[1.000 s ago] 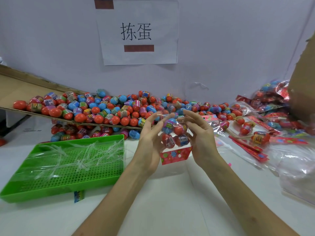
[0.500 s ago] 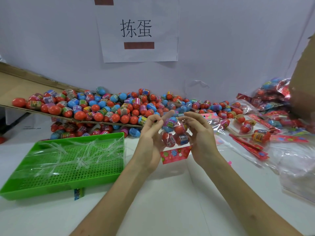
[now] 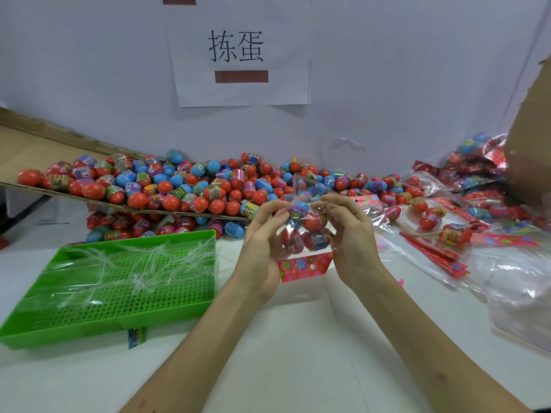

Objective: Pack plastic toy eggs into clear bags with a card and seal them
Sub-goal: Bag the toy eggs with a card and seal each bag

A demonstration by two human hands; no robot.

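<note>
Both hands are up over the white table, and the clear bag hangs between them, held off the surface. The left hand pinches the film near the bag's top with thumb and fingertips. The right hand has its curled fingers closed on the film from the other side, though the exact contact is lost in the glare of the plastic. Inside are red eggs with printed bands, three plain to see, and one blue-topped higher up. The full count is hard to fix, because the loose egg pile behind blends into the bag. The red flowered card sits at the bag's lower end, its left corner tucked behind the left palm. A green tray at left holds thin clear strips. At right, packed bags are cut off by a brown cardboard flap, with a stack of red cards lying near. The paper sign is cropped at the top.
</note>
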